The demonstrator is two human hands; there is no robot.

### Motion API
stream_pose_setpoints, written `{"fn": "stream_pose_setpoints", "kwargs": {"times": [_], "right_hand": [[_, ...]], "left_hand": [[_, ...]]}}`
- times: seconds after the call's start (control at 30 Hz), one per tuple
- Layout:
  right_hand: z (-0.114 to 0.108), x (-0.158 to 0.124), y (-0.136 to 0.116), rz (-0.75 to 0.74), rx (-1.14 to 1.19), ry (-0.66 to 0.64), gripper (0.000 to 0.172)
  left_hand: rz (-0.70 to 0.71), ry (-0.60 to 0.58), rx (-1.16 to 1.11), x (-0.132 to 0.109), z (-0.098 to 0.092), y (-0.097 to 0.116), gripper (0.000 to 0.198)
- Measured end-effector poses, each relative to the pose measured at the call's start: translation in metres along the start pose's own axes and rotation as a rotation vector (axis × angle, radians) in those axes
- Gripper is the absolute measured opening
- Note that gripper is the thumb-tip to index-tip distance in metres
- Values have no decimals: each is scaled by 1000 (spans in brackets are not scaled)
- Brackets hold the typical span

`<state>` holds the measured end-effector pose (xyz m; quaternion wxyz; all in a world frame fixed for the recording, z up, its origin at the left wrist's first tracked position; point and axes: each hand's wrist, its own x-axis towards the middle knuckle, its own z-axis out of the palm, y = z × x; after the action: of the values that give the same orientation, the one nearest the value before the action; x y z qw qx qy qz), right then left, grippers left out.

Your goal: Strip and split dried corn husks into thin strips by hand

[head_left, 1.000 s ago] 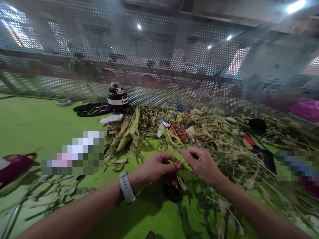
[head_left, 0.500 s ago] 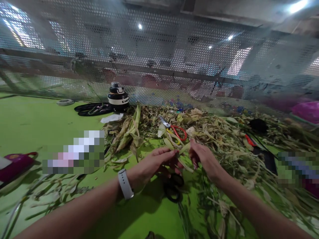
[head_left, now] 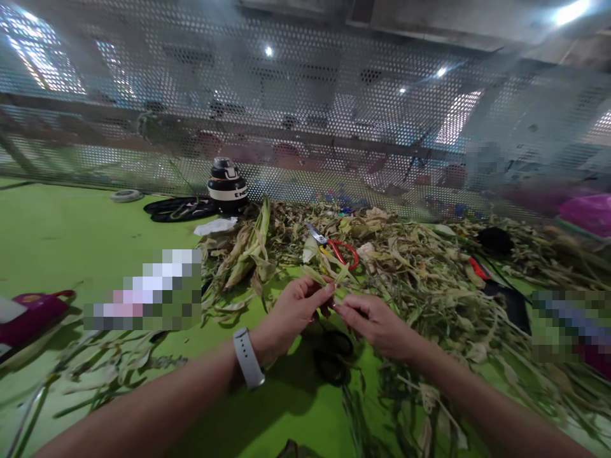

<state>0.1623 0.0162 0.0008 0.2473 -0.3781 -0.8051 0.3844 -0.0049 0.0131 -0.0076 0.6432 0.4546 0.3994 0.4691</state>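
My left hand (head_left: 301,306) is closed, thumb against fingers, on a pale green strip of dried leaf (head_left: 321,275) whose ends stick out above the fingertips. Close against it, my right hand (head_left: 375,323) is pinched, its thumb and fingertips meeting the left fingers at the lower part of the same strip. The exact grip point lies hidden between the fingers. Under the hands, black-handled scissors (head_left: 334,359) lie on the green table (head_left: 281,407). Scissors with red handles (head_left: 344,253) rest on the leaf pile beyond the hands.
A heap of dried leaves (head_left: 420,261) spreads across the back and right. A corn-like husk bundle (head_left: 251,251), a black bottle (head_left: 228,187) and a white tissue (head_left: 214,226) stand or lie left of it. A perforated metal screen (head_left: 305,114) rises behind.
My right hand has moved left and down, closing its fingers against my left hand. The leaf strip is now drawn in between both hands. The left hand has shifted slightly.
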Motion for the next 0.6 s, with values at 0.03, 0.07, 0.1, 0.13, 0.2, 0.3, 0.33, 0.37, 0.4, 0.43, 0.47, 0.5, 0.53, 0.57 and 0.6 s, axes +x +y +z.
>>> {"fn": "stream_pose_setpoints", "kwargs": {"times": [0.03,0.07,0.1,0.13,0.2,0.3,0.33,0.37,0.4,0.43,0.47,0.5,0.53,0.57,0.6], "right_hand": [[0,0,0,27,74,-13,38],[-1,-1,1,63,171,-31,40],[-1,-1,3,107,282,-48,43],[-1,0,4,156,395,-53,46],[1,0,7,236,598,-8,45],[4,2,7,267,786,79,41],[5,2,6,259,819,99,40],[6,2,5,256,843,122,38],[7,3,3,263,863,148,35],[8,3,3,275,887,178,32],[9,3,2,298,918,201,29],[10,4,3,327,954,221,27],[11,4,3,350,989,238,26],[11,5,4,371,1012,256,25],[11,5,4,387,1016,280,25]], "left_hand": [[-26,-16,-41,1,-2,1,25],[-56,-36,-97,1,-5,3,25],[-87,-58,-165,2,-7,4,23],[-118,-84,-235,3,-9,5,22],[-173,-146,-344,3,-12,6,20],[-215,-228,-393,3,-14,4,19],[-214,-252,-401,3,-14,2,18],[-215,-275,-415,2,-13,1,17],[-222,-294,-434,2,-13,-1,17],[-238,-312,-455,1,-12,-2,17],[-259,-322,-477,1,-12,-2,18],[-273,-323,-497,0,-11,-3,18],[-276,-316,-510,-1,-10,-4,16],[-260,-302,-510,-1,-9,-4,14],[-229,-287,-493,-1,-8,-5,12]]}}
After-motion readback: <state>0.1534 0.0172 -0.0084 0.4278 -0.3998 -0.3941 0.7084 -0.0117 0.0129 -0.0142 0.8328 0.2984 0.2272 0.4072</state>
